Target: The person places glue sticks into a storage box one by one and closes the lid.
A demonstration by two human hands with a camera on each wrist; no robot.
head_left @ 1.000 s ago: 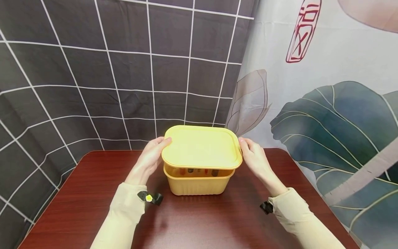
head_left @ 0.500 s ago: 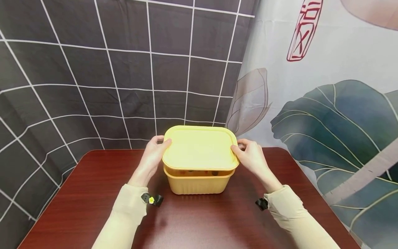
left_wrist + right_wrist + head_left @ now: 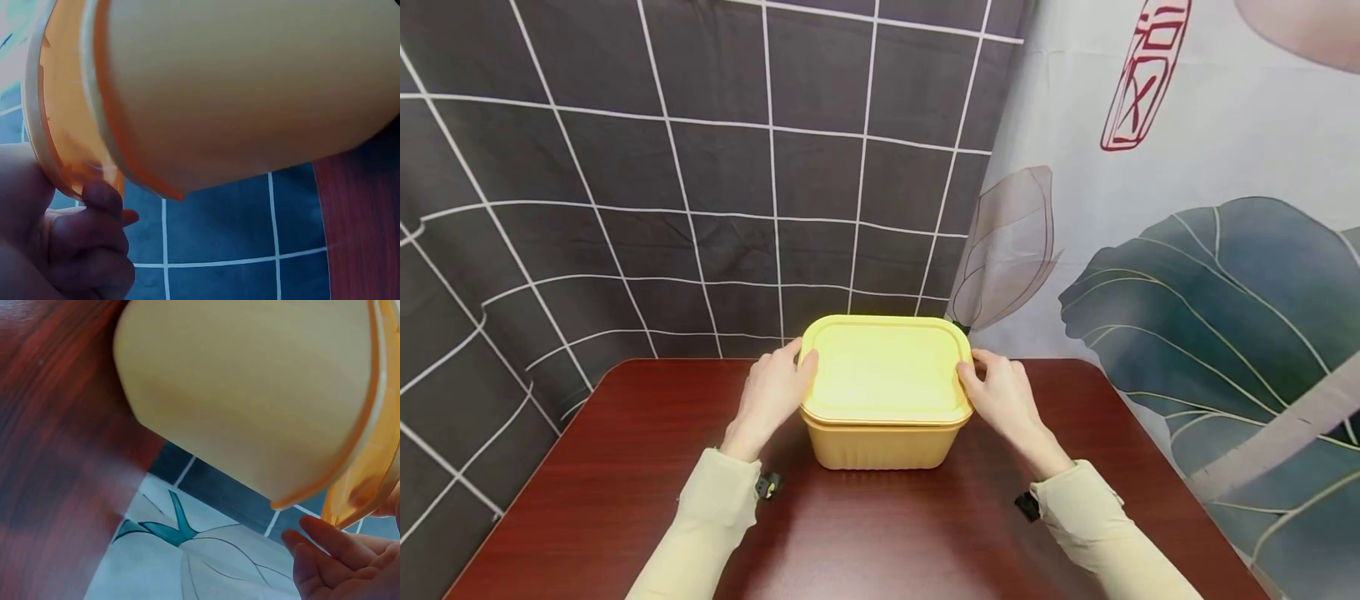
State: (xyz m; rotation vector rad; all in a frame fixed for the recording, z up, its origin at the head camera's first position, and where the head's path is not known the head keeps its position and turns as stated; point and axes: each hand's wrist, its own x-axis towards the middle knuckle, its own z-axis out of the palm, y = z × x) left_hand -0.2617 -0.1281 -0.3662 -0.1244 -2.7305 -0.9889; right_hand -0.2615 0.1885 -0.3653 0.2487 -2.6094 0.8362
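A yellow lid (image 3: 887, 371) with rounded corners lies over a yellow plastic storage box (image 3: 883, 448) and hides its inside. My left hand (image 3: 771, 392) pinches the lid's left edge, thumb on top. At the opposite edge, my right hand (image 3: 1006, 398) pinches it the same way. In the left wrist view, curled fingers (image 3: 94, 231) sit beneath the lid (image 3: 59, 100), and a gap separates it from the box rim. The right wrist view also shows the lid (image 3: 365, 478) tilted away from the box (image 3: 250, 394), fingers (image 3: 337, 544) just under its edge.
The box stands on a dark red wood-grain table (image 3: 880, 533). Behind the table hangs a dark cloth (image 3: 700, 183) with a white grid. A white cloth (image 3: 1075, 108) printed with leaves hangs at the right.
The lid has come down toward the box, so the front opening and the small items inside no longer show. My right hand's thumb has shifted inward onto the lid's top.
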